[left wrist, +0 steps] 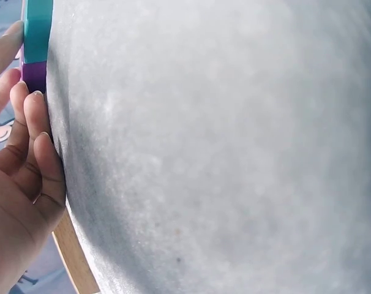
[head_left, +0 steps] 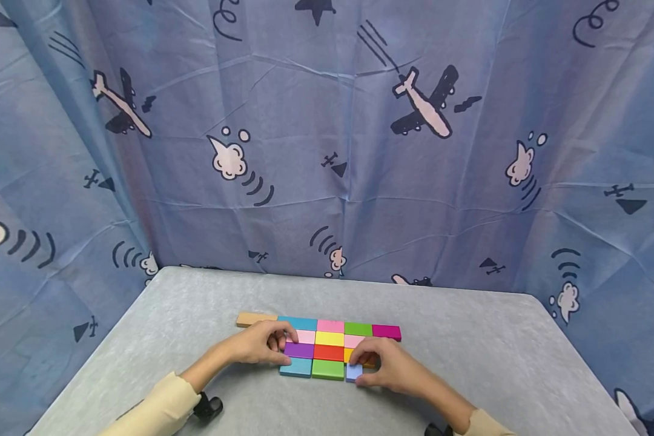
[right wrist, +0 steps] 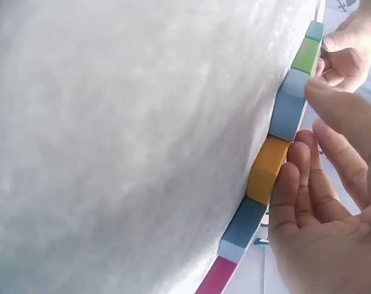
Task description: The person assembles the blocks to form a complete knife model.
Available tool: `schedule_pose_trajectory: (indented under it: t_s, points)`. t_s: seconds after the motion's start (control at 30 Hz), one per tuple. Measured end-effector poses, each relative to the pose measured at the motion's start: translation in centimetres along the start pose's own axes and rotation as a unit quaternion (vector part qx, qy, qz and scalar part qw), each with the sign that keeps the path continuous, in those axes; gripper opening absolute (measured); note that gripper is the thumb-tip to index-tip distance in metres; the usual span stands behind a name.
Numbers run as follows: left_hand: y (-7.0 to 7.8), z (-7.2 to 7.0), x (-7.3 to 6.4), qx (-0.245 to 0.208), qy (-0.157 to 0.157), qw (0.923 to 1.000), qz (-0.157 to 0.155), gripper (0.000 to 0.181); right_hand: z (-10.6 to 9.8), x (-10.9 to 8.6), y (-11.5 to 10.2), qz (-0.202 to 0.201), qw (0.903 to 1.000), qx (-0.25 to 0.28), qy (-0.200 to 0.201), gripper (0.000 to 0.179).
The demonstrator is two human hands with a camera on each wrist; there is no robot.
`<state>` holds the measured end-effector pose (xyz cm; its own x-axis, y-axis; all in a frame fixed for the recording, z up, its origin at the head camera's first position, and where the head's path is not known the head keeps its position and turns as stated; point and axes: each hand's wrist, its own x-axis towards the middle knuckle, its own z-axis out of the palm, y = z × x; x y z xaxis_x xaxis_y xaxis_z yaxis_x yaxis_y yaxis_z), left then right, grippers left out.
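Note:
Flat coloured blocks lie side by side in rows on the table. My left hand (head_left: 263, 343) is at their left side, thumb touching the teal block (head_left: 296, 368) and forefinger over the light pink block (head_left: 305, 336). In the left wrist view, other fingertips rest beside the purple block (left wrist: 33, 76). At the front right corner, my right hand (head_left: 390, 365) pinches the light blue block (head_left: 352, 373) between thumb and forefinger. That block sits against the green block (head_left: 328, 370). The right hand's other fingers are by the orange block (right wrist: 269, 168) and partly cover it in the head view.
The back row runs from a wooden-coloured block (head_left: 255, 319) at left to a magenta block (head_left: 387, 332) at right. Red (head_left: 329, 352) and yellow (head_left: 329, 340) blocks lie in the middle. A patterned blue curtain (head_left: 327, 151) hangs behind the grey-white table (head_left: 196, 297).

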<state>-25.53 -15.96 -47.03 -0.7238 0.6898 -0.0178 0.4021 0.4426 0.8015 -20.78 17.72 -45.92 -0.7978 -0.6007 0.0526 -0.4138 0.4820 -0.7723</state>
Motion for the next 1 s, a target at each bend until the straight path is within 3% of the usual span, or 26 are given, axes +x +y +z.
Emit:
schedule_pose_trajectory:
  t_s: [0.57,0.73,1.0]
  points:
    - [0.19,-0.13,-0.07,-0.008,-0.009,0.9999,0.006,0.030,-0.14,0.44,-0.34,0.026,0.9995,-0.014,-0.005,0.023]
    - [0.18,-0.16,-0.08,-0.008,-0.009,0.9999,0.006,0.030,-0.08,0.57,-0.28,0.018,0.9996,-0.020,-0.001,0.023]
    - [0.09,-0.10,-0.09,-0.005,-0.005,1.0000,0.002,0.030,-0.61,0.30,0.13,0.016,0.9999,0.007,-0.002,0.025]
